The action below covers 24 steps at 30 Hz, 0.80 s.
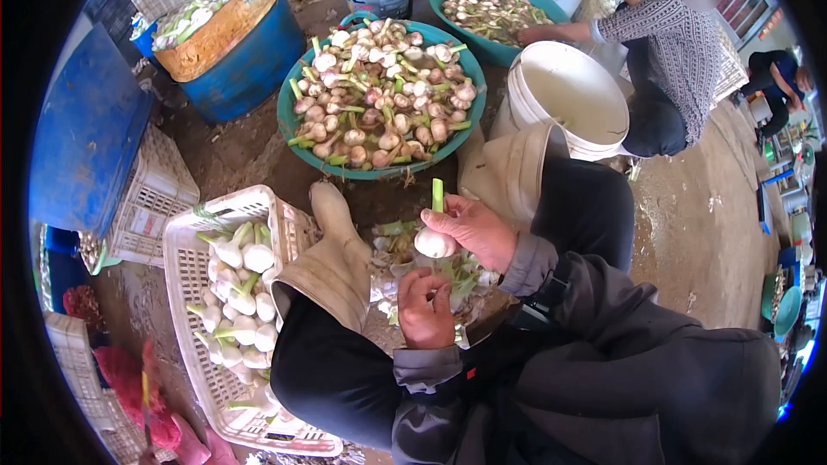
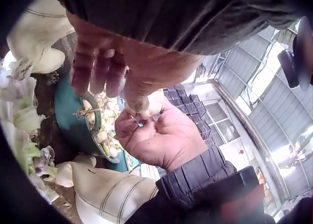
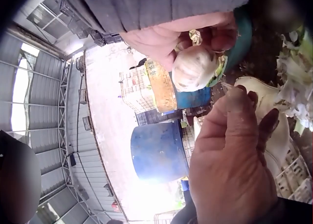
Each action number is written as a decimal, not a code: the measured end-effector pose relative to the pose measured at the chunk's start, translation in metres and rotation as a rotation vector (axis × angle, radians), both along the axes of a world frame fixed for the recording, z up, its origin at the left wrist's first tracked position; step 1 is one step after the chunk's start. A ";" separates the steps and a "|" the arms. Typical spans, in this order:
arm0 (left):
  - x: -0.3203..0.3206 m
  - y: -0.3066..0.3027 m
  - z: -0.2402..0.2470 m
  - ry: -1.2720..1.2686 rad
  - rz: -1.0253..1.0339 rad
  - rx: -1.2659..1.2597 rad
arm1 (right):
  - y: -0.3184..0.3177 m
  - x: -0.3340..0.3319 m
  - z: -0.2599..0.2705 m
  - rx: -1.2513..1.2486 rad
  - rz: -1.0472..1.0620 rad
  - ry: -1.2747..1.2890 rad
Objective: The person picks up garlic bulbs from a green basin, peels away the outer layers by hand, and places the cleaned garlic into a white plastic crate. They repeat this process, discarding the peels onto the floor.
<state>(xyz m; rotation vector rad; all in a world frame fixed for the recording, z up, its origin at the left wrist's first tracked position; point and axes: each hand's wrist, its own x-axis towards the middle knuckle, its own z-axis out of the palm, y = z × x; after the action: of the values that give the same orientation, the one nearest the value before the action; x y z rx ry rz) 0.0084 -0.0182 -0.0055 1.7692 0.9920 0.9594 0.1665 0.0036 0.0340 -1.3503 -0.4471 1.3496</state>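
We are gripping a garlic bulb (image 1: 435, 244) near its green stem (image 1: 438, 196) with the curled fingers of our right hand (image 1: 481, 232), presumably leaving its base free for our left hand (image 1: 427, 310), whose bent fingers are hovering nearby, pinching we cannot tell what, if anything.

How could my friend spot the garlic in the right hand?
In the head view, find the nearest big green tub. Below it, the right hand holds a white garlic bulb with its green stalk pointing up. Unlike those in that tub or the white crate, this one is held by itself.
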 end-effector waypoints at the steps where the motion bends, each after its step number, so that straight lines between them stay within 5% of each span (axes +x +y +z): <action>1: 0.001 0.000 0.001 -0.022 0.057 -0.016 | 0.000 0.000 -0.001 0.001 0.000 -0.001; 7: 0.000 0.000 0.002 -0.092 0.221 -0.311 | -0.001 0.002 -0.003 0.020 0.103 -0.066; 10: -0.003 0.002 0.005 -0.062 0.340 -0.242 | -0.002 0.002 0.010 0.050 0.225 -0.079; 12: -0.007 0.005 0.002 -0.034 0.323 -0.305 | -0.004 0.000 0.009 0.091 0.361 -0.304; 14: -0.001 0.003 -0.020 -0.329 0.289 -0.364 | -0.003 0.001 0.003 0.156 0.516 -0.590; 16: -0.008 0.005 -0.036 -0.353 0.124 -0.643 | -0.005 -0.001 0.006 0.195 0.637 -0.732; 17: -0.013 0.009 -0.033 -0.221 -0.067 -0.724 | -0.007 -0.004 0.012 0.199 0.605 -0.678; 20: -0.002 0.004 -0.029 -0.474 -0.075 -1.019 | -0.011 -0.014 0.023 0.175 0.457 -0.685; 24: -0.004 0.007 -0.007 -0.764 0.132 -1.133 | -0.018 -0.019 0.005 0.258 0.364 -0.358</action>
<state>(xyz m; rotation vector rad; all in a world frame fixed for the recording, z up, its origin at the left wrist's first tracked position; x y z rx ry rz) 0.0042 -0.0112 -0.0130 0.3452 0.8503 0.7794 0.1480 -0.0143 0.0387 -1.3344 -1.1153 1.2820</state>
